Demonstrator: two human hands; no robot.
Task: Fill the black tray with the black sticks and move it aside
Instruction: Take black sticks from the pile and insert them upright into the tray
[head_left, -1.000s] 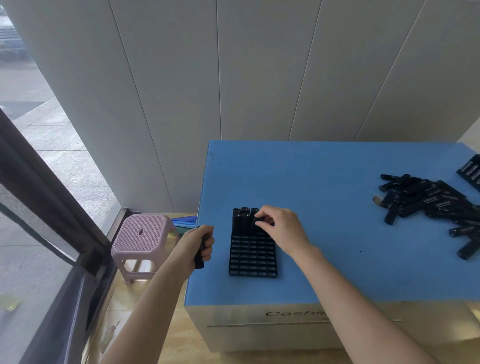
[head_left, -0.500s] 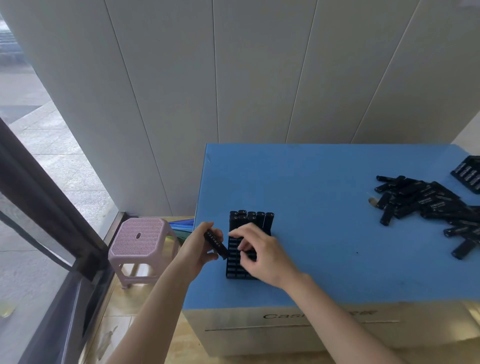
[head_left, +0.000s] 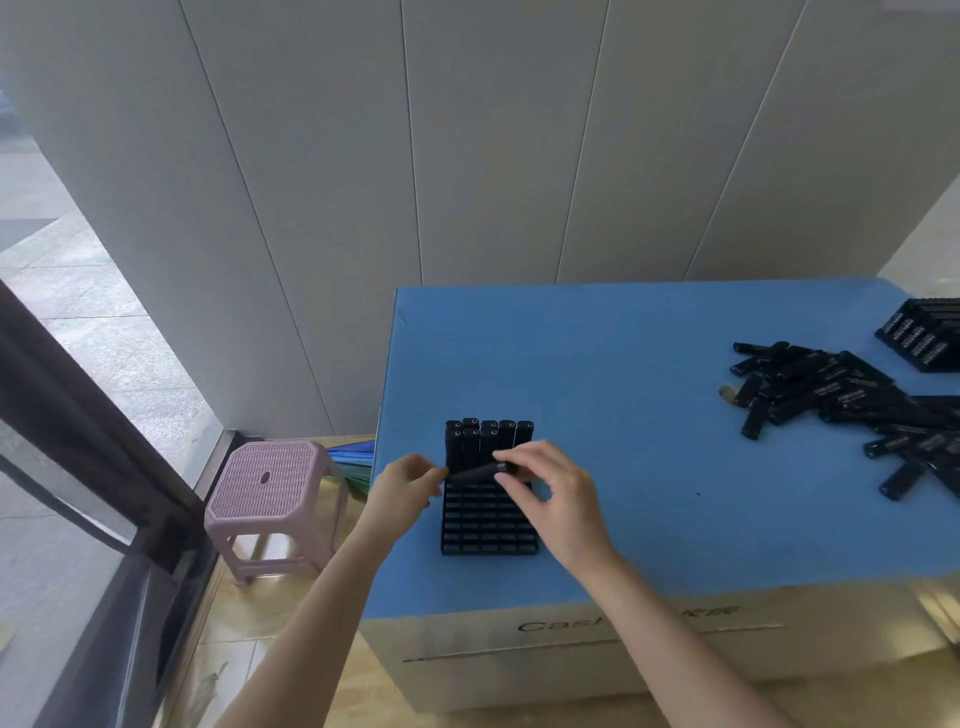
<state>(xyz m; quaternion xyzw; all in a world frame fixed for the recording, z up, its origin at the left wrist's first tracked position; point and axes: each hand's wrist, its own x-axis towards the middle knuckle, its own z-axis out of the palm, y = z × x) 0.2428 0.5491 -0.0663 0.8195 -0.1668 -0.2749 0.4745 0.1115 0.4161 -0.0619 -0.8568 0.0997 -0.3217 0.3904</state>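
The right hand's thumb and forefinger pinch the right end of a black stick; its other fingers are loosely curled below. The stick lies nearly level, its left end a little lower, and crosses just above the tray's filled rows. The fingertips of the left hand are curled in and close on the stick's left end, so both hands hold it at once. The right hand hangs over the right side of the black tray, and the left hand sits at the table's left edge, its forearm out over the floor.

The tray lies flat on the blue table, close to the left edge and not far from the near edge. The standing sticks fill its far rows, upright and packed together; the near rows of cells are bare.

To the right of the tray is a broad stretch of bare blue surface, running on to the loose pile of sticks well apart on the right. A second tray sits beyond the pile at the far right edge, partly cut off by the frame. Far of the tray the top is open up to the panelled wall.

Left of the table, below its edge, a pink stool stands on the floor, beside a dark window frame.
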